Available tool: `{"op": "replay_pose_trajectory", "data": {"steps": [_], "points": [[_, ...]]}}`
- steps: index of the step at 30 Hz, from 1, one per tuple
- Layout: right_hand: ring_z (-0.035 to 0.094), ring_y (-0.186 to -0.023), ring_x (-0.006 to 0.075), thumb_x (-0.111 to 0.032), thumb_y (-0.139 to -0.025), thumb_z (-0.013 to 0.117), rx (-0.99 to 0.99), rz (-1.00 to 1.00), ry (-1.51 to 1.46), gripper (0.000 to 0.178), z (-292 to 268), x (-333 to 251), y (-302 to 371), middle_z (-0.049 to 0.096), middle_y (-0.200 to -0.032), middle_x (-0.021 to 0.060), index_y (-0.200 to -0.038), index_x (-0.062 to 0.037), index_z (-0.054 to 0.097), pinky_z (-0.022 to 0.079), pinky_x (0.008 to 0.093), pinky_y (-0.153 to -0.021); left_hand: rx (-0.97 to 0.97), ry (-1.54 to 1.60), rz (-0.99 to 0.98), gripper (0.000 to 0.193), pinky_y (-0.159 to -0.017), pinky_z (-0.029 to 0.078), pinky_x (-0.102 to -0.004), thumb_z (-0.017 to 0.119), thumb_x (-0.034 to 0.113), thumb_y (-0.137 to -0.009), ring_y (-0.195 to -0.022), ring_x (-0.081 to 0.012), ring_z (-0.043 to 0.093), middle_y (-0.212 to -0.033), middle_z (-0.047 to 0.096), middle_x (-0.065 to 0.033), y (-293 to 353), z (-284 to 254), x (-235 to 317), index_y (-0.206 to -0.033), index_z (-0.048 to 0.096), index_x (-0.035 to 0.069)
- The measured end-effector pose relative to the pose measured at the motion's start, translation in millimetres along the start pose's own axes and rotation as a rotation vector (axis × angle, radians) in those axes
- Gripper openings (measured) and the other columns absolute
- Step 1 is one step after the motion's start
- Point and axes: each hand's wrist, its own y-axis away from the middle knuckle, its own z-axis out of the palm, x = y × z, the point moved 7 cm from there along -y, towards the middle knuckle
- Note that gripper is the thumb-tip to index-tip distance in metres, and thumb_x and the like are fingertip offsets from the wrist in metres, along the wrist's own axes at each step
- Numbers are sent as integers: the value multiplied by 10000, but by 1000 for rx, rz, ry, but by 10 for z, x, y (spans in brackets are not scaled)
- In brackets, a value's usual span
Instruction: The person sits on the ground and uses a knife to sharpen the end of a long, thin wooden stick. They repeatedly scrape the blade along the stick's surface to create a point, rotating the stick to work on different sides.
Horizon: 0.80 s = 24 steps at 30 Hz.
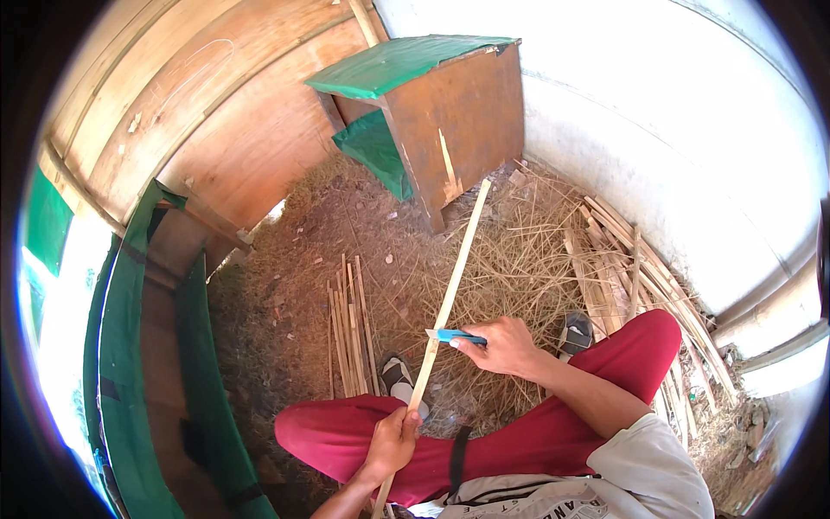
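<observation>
My left hand (393,443) is closed round the lower part of a long, pale bamboo strip (459,268), which slants up and away from my lap. In my right hand (505,348) is a blue utility knife (461,336), its blade lying against the strip about midway along. The strip's far end reaches toward the foot of a brown wooden cabinet. A black strap (459,458) lies across my red trousers, close to my left hand.
Several bamboo strips (350,324) lie on the ground left of centre, and a bigger pile (644,259) sits along the white wall at right. Shavings (510,251) cover the ground ahead. Beyond stands the green-topped cabinet (462,121). Green-covered shelving (130,346) is at the left.
</observation>
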Motion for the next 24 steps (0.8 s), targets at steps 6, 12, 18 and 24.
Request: {"op": "replay_pose_trajectory", "data": {"steps": [6, 12, 18, 24], "points": [[546, -381, 225, -505, -908, 636, 75, 27, 124, 419, 75, 160, -67, 641, -544, 82, -930, -114, 786, 410, 366, -369, 15, -74, -29, 298, -554, 483, -371, 496, 228, -1044, -546, -239, 616, -616, 597, -114, -36, 52, 164, -885, 596, -4], [554, -399, 206, -545, -929, 589, -26, 231, 154, 435, 91, 533, -185, 605, -514, 68, -912, -159, 791, 417, 362, -373, -68, -34, -121, 278, -562, 490, -360, 489, 220, -1041, -559, -219, 620, -619, 596, -103, 213, 59, -40, -906, 598, 3], [418, -403, 116, -551, -989, 499, -218, 647, 230, 433, 73, 1490, -181, 507, -498, 2, -1142, -234, 751, 366, 276, -353, -156, 10, -255, 196, -554, 502, -375, 528, 161, -1010, -572, -270, 646, -637, 612, -132, 636, 116, -131, -908, 602, 11], [640, -542, 263, -566, -938, 575, -53, 618, 356, 460, -36, 1596, -226, 672, -650, 104, -1087, -176, 768, 529, 403, -528, -13, 660, -336, 232, -631, 558, -385, 570, 291, -990, -770, -224, 706, -888, 711, -106, 1231, 231, -2324, -1107, 658, 112]]}}
